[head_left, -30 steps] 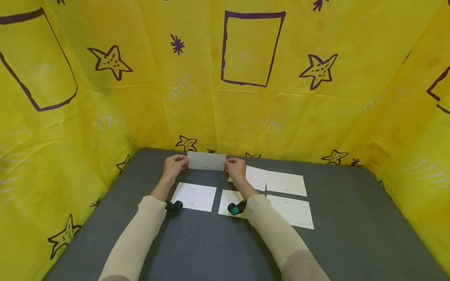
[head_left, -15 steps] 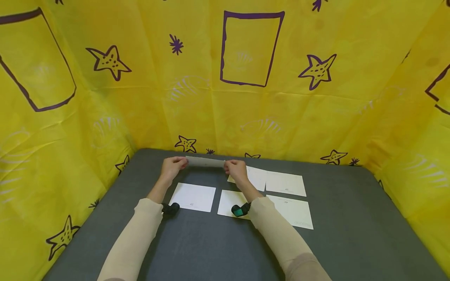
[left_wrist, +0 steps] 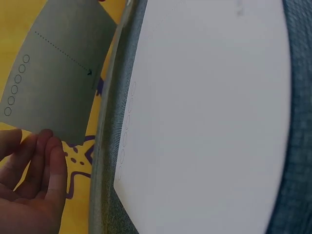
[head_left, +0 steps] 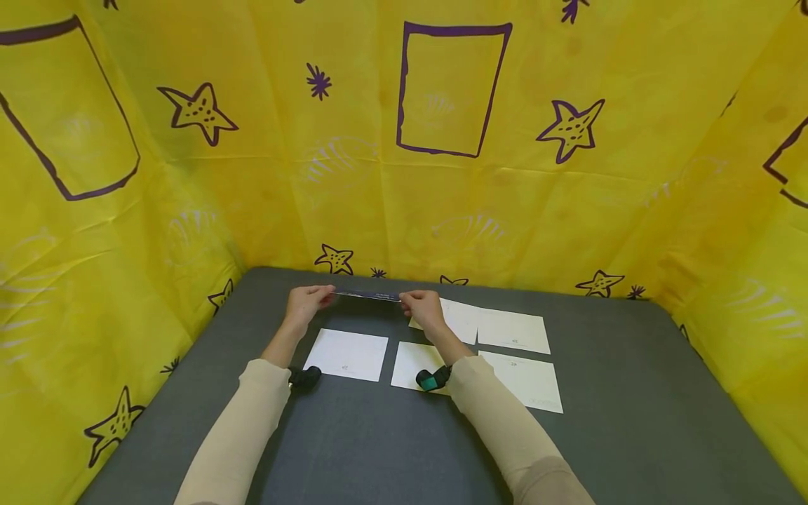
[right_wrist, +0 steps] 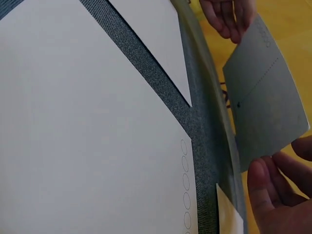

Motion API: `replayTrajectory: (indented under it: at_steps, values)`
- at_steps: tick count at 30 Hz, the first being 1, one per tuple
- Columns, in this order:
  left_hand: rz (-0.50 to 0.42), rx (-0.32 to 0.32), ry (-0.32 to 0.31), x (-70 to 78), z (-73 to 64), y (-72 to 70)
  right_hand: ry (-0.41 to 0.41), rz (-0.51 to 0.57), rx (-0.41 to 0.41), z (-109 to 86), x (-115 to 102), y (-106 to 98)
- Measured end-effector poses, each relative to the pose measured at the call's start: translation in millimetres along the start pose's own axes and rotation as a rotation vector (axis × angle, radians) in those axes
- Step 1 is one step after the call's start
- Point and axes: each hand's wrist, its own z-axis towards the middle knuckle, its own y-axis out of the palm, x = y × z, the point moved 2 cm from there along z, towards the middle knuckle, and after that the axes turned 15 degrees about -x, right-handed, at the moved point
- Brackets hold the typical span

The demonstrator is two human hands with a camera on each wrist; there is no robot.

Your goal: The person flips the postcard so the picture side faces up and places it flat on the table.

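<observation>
A postcard (head_left: 366,294) is held level off the table near its back edge; a thin dark strip of it shows in the head view. My left hand (head_left: 304,306) pinches its left end, and my right hand (head_left: 426,310) pinches the right end. Both wrist views show its pale side, with a row of small circles and a dotted line, on the postcard (left_wrist: 61,73). Closest below lies a white postcard (head_left: 347,355) on the table. Another postcard (head_left: 410,359) is partly hidden under my right wrist.
To the right lie more white postcards: one at the back (head_left: 459,317), partly behind my right hand, a back-right one (head_left: 514,330) against it, and a front-right one (head_left: 527,384). Yellow printed cloth (head_left: 379,196) surrounds the grey table (head_left: 353,449).
The postcard has tipped from nearly upright, its pale side facing the head camera, to almost edge-on, with a dark side now showing. Both hands moved slightly lower and keep their grip.
</observation>
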Motion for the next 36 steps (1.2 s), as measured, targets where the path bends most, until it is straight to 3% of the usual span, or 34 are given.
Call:
replayTrajectory:
  at_steps: [16, 23, 36]
  values:
    - [0.015, -0.058, -0.04, -5.8, 0.6, 5.1, 0.055, 0.032, 0.034, 0.4, 3, 5]
    - [0.02, -0.094, -0.078, -6.3, -1.3, 6.3, 0.038, 0.076, 0.111, 1.2, 4, 8]
    - [0.05, -0.037, -0.109, -9.9, 5.5, 7.2, 0.099, 0.068, 0.073, 5.1, 11, 19]
